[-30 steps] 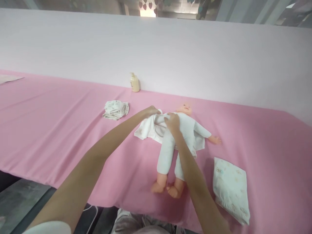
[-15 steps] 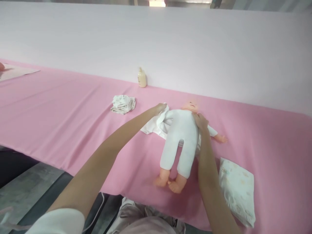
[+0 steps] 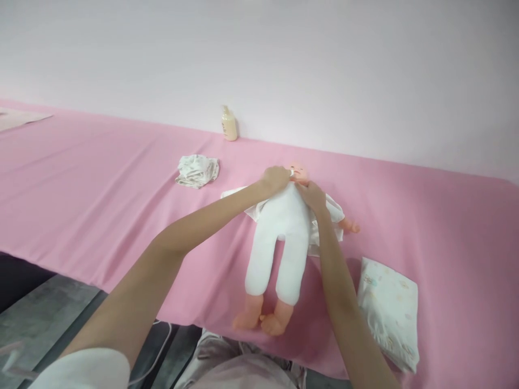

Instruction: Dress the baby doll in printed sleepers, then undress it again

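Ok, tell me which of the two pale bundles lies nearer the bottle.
The crumpled bundle, left of the doll and close to the bottle; the smoother, flatter bundle lies right of the doll, much farther off.

The table (image 3: 454, 259) is long and has a pink cover. The cover has soft wrinkles, mostly on the left side. A doll (image 3: 281, 216) lies on its back in the middle, with its 2 bare feet near the front edge. A white shirt (image 3: 337, 231) is spread on the pink cover and peeks out on 2 sides of the doll. A puffy printed pack (image 3: 391, 308) lies to the right. 1 folded cloth bundle (image 3: 197, 172) sits left of the doll. 1 cream pump bottle (image 3: 229, 126) stands up at the back edge. A pale flat sheet (image 3: 20, 118) lies far left, partly cut off.
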Action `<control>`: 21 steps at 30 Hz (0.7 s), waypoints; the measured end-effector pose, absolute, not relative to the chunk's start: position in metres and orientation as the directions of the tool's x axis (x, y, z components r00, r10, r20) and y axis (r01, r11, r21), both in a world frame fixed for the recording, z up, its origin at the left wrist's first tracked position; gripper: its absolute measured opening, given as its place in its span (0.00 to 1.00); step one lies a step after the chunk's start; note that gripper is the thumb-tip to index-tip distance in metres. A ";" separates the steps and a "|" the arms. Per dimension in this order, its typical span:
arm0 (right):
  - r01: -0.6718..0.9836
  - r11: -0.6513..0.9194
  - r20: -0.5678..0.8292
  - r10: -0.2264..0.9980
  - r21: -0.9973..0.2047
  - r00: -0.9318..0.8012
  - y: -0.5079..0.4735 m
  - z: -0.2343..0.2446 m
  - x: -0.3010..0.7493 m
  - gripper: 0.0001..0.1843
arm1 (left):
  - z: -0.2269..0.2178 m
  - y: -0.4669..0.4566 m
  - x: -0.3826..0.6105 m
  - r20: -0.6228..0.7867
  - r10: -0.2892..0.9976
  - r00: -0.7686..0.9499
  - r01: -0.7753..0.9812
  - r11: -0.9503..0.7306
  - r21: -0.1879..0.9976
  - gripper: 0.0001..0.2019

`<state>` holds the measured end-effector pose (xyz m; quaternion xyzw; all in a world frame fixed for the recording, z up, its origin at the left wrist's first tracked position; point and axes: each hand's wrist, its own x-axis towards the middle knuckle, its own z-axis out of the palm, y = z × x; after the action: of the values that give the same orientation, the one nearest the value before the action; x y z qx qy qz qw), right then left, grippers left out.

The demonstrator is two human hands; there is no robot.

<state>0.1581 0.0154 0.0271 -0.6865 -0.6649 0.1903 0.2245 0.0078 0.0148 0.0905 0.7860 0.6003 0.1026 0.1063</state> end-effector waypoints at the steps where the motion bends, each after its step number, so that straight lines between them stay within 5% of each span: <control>1: 0.817 -0.021 0.021 0.999 -0.576 0.041 0.015 0.029 0.160 0.27 | 0.093 0.010 0.010 0.033 0.963 0.268 0.932 -0.268 0.243 0.13; 3: 0.800 -0.027 -0.032 0.999 -0.599 0.009 0.015 0.034 0.170 0.27 | 0.101 -0.002 0.014 -0.024 0.946 0.323 0.906 -0.302 0.296 0.18; 7: 0.829 -0.104 -0.150 0.988 -0.549 0.025 0.012 0.041 0.216 0.23 | 0.114 -0.031 0.019 -0.107 0.852 0.513 0.641 -0.297 0.708 0.33; 10: 0.810 -0.316 -0.307 0.935 -0.494 0.178 0.005 0.039 0.259 0.23 | 0.104 -0.049 0.022 -0.051 0.824 0.564 0.540 -0.322 0.778 0.38; 12: 0.752 -0.428 -0.413 0.882 -0.501 0.227 -0.003 0.036 0.282 0.23 | 0.089 -0.056 0.024 0.048 0.844 0.534 0.575 -0.405 0.711 0.37; 15: 0.733 -0.377 -0.448 0.887 -0.566 0.109 -0.015 0.033 0.300 0.21 | 0.067 -0.061 0.024 0.235 0.852 0.468 0.675 -0.516 0.526 0.32; 19: 0.755 -0.294 -0.438 0.899 -0.585 0.011 -0.023 0.035 0.302 0.28 | 0.052 -0.061 0.023 0.288 0.677 0.677 0.655 -0.733 0.183 0.23; 21: 0.764 -0.299 -0.447 0.894 -0.572 0.016 -0.026 0.042 0.299 0.28 | 0.050 -0.057 0.030 0.276 0.570 0.774 0.566 -0.818 0.102 0.21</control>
<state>0.2988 -0.0259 0.0417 -0.7076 -0.5859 0.3859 0.0844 0.0295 -0.0571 0.0498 0.9418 0.3014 0.1488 0.0066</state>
